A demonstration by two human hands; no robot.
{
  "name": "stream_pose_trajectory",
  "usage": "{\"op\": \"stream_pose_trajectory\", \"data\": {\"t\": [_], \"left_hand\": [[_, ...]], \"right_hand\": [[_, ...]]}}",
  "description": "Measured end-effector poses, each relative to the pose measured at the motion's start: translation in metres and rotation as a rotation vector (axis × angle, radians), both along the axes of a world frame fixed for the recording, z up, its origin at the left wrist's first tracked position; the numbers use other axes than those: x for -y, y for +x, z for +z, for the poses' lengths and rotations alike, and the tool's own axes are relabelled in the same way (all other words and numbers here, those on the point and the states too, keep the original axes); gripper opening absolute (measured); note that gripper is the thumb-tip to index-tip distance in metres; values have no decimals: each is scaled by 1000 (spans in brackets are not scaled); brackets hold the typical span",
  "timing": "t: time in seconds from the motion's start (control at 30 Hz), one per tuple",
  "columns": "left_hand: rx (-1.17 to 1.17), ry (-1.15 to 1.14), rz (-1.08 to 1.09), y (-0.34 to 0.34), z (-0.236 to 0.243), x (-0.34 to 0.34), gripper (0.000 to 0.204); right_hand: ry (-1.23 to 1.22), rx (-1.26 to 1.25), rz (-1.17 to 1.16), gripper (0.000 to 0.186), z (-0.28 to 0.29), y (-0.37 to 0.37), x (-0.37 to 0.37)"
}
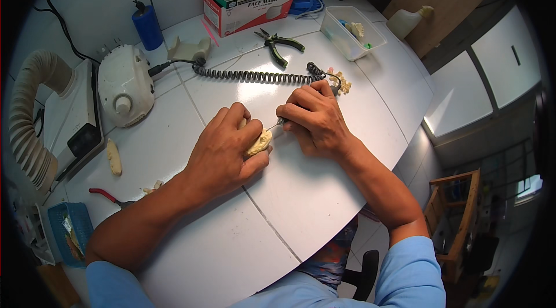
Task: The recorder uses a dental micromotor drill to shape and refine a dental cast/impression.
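My left hand (217,149) is closed around a pale yellow dental model (260,143), holding it just above the white tiled table. Pinched in my right hand (318,118) is a slim rotary handpiece (281,121), its thin bit pointing left. The tip meets or nearly meets the model's upper edge; actual contact is too small to tell. A black coiled cord (255,76) stretches from behind my right hand to a white control unit (124,85) at the left. Most of the handpiece is hidden by my fingers.
Green-handled pliers (279,47) lie beyond my hands. A clear tub (353,33) stands back right, near yellowish tooth-like pieces (343,83). Stacked boxes (249,14) stand at the back. Red-handled pliers (107,197), a blue basket (69,233) and a hose (28,111) are left.
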State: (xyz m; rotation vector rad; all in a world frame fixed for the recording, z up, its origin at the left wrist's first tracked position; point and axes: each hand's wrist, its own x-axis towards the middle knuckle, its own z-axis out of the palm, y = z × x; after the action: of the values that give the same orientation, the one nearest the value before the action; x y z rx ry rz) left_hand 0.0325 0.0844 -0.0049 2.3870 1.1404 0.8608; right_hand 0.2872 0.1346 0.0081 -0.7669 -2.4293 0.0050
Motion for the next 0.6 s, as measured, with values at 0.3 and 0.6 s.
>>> {"op": "stream_pose_trajectory", "data": {"t": [0.3,0.6], "left_hand": [[-7,-8,5,0,0,1,34],[-7,-39,16,0,2,1,35]], "right_hand": [[-7,12,17,18,3,2,2],[-16,4,25,18,4,3,3]]}}
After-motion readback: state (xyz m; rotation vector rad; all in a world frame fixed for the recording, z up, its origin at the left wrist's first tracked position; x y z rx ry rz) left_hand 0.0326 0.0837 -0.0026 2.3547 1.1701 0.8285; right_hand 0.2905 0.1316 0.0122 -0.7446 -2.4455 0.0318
